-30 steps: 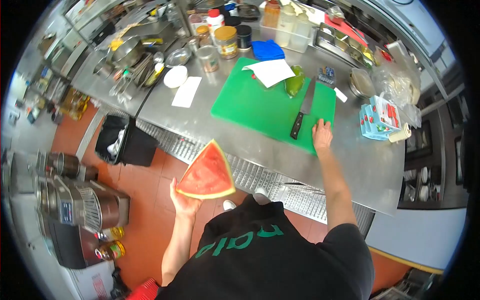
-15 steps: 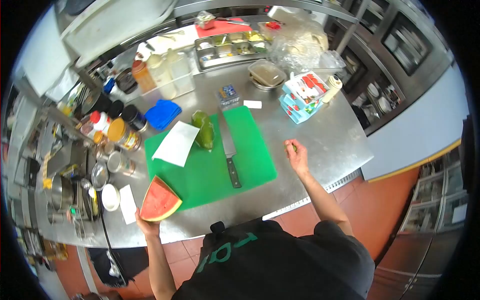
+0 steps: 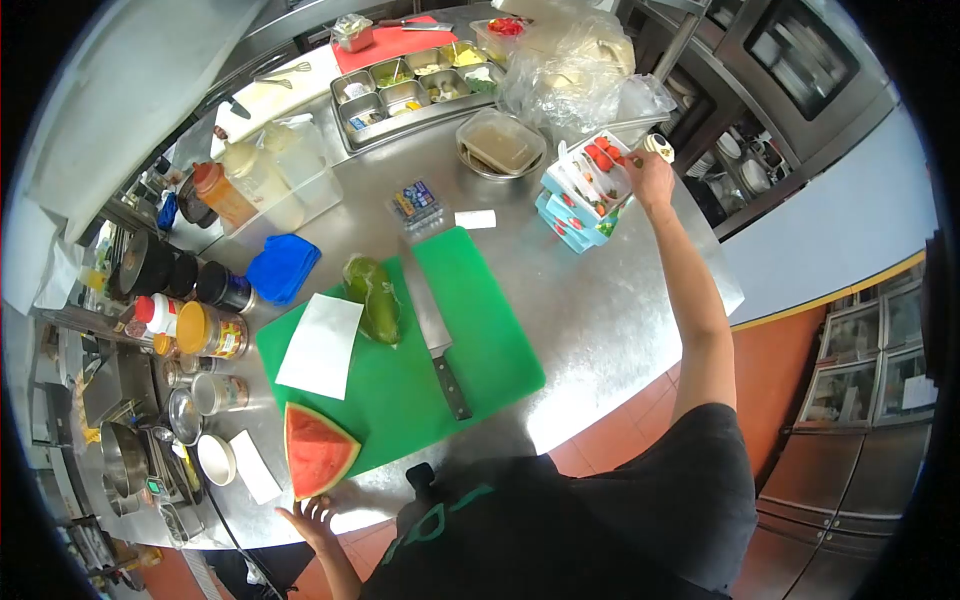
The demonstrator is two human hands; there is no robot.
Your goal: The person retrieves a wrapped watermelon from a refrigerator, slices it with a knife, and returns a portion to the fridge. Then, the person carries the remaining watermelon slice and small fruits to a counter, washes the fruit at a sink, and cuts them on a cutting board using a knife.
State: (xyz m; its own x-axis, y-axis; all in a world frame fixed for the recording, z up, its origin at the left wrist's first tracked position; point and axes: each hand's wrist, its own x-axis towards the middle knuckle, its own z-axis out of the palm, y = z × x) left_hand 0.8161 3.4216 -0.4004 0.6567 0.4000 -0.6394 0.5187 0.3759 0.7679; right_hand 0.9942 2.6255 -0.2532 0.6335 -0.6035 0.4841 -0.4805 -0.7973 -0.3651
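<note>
A watermelon wedge (image 3: 318, 450) rests at the near left corner of the green cutting board (image 3: 495, 355). Just below it is my left hand (image 3: 314, 522), fingers apart and holding nothing. My right hand (image 3: 652, 180) reaches to the strawberry box (image 3: 590, 178) at the right, its fingers closed together at the box's edge; what they hold is too small to make out. On the board lie a knife (image 3: 448, 380) with a black handle, a wrapped green fruit (image 3: 372, 300) and a white paper sheet (image 3: 320, 347).
A blue cloth (image 3: 283, 268), jars (image 3: 212, 330) and squeeze bottles (image 3: 255, 180) line the left. A blueberry pack (image 3: 416, 204), a lidded bowl (image 3: 500, 143) and a metal tray of ingredients (image 3: 400, 128) stand behind the board. A white bowl (image 3: 216, 459) is near the left edge.
The watermelon wedge has come down onto the board's corner and my left hand has let go of it. My right hand has moved from the board's right side to the strawberry box.
</note>
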